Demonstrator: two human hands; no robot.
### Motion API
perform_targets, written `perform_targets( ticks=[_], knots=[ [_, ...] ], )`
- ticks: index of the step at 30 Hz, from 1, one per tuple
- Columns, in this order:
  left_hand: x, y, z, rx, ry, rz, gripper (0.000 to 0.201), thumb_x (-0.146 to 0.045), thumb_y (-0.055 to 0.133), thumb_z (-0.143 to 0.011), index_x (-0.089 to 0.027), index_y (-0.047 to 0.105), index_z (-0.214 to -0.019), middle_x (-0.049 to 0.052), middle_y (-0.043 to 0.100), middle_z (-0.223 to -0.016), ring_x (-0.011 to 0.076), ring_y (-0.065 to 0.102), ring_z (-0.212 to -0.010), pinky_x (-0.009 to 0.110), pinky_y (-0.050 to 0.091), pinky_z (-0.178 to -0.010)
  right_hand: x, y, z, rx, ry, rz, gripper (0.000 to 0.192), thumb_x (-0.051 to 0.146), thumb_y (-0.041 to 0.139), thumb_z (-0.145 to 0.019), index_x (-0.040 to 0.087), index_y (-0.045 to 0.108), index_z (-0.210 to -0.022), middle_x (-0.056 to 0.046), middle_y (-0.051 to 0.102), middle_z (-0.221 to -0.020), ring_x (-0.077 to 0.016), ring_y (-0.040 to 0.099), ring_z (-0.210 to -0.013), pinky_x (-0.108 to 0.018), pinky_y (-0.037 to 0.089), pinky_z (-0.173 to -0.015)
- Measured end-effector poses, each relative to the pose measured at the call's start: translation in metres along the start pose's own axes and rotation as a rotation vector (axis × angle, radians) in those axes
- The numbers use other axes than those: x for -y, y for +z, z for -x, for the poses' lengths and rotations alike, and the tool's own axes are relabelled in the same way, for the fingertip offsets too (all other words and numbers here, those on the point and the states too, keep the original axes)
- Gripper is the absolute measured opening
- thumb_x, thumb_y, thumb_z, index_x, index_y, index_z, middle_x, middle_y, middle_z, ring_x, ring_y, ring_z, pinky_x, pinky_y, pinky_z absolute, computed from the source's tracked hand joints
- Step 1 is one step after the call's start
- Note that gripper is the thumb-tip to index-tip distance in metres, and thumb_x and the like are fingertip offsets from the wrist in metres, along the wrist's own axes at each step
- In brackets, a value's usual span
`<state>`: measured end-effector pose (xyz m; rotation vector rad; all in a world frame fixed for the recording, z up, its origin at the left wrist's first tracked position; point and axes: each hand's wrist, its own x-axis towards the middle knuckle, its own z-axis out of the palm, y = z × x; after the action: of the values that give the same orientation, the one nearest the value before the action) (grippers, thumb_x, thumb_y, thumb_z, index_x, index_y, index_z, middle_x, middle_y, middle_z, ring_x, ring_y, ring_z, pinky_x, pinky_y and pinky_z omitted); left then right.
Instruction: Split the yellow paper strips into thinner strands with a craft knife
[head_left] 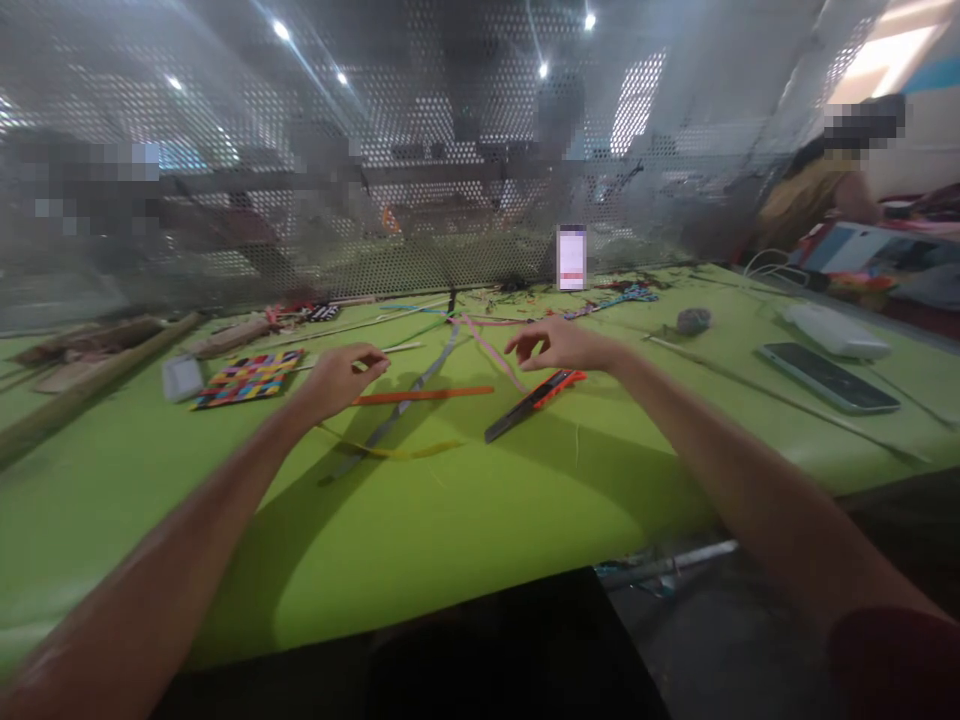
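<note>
My left hand (339,378) hovers over the green table (465,520) with thumb and fingers pinched together, right by the end of an orange strip (427,396); whether it grips a strip is unclear. A grey strip (409,400) and a yellow strip (397,452) lie crossed below it. My right hand (559,346) is spread with fingers apart just above a red-and-black utility knife (534,402), holding nothing. A pink strip (491,350) runs between the hands.
A multicoloured woven mat (247,378) and a small white box (182,378) lie at left, with sticks (90,385) beyond. A phone (571,257) leans on the perforated screen. Another phone (829,376), a white case (834,331) and a person (821,190) are at right.
</note>
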<state>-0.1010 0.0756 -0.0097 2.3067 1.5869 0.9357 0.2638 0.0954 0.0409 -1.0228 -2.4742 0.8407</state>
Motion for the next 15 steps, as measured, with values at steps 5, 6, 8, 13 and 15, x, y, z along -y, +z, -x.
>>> perform_targets(
  ticks=[5,6,8,13,15],
  knots=[
    [-0.032,-0.003,0.006,0.189,0.083,0.058,0.030,-0.046,0.063,-0.082,-0.019,0.073,-0.087,0.006,0.075,-0.089,0.0199,0.068,-0.078,0.028,0.052,-0.074,0.013,0.019,0.002,0.332,-0.092,0.093,0.039,0.020,0.071,-0.077,0.011,0.068,-0.115,-0.008,0.067,-0.105,-0.0133,0.060,-0.088,-0.023,0.047,-0.078],
    [-0.040,-0.005,0.008,0.277,0.105,0.086,0.029,-0.046,0.063,-0.083,-0.019,0.073,-0.090,0.006,0.075,-0.091,0.0197,0.068,-0.080,0.028,0.052,-0.075,0.014,0.020,0.002,0.399,-0.106,0.106,0.040,0.022,0.073,-0.076,0.011,0.068,-0.114,-0.008,0.066,-0.104,-0.0133,0.059,-0.086,-0.023,0.047,-0.078],
    [-0.054,-0.009,0.012,0.457,0.134,0.122,0.028,-0.044,0.064,-0.084,-0.019,0.073,-0.092,0.005,0.075,-0.091,0.0189,0.067,-0.080,0.027,0.050,-0.073,0.014,0.020,0.003,0.456,-0.116,0.143,0.039,0.026,0.075,-0.075,0.010,0.068,-0.110,-0.007,0.064,-0.100,-0.0134,0.058,-0.084,-0.024,0.046,-0.078],
    [-0.072,-0.008,0.020,0.829,0.233,0.206,0.023,-0.039,0.068,-0.083,-0.017,0.071,-0.087,0.004,0.070,-0.084,0.0166,0.065,-0.076,0.025,0.049,-0.071,0.013,0.019,0.003,0.415,-0.049,0.211,0.028,0.016,0.074,-0.072,0.012,0.068,-0.100,-0.006,0.064,-0.095,-0.0141,0.058,-0.082,-0.025,0.045,-0.074],
    [-0.074,-0.006,0.020,0.849,0.276,0.204,0.021,-0.037,0.067,-0.084,-0.017,0.070,-0.083,0.003,0.067,-0.082,0.0161,0.064,-0.076,0.026,0.049,-0.073,0.013,0.019,0.003,0.362,-0.036,0.248,0.022,0.013,0.072,-0.073,0.013,0.068,-0.094,-0.005,0.065,-0.092,-0.0142,0.058,-0.081,-0.025,0.044,-0.073]
  ],
)
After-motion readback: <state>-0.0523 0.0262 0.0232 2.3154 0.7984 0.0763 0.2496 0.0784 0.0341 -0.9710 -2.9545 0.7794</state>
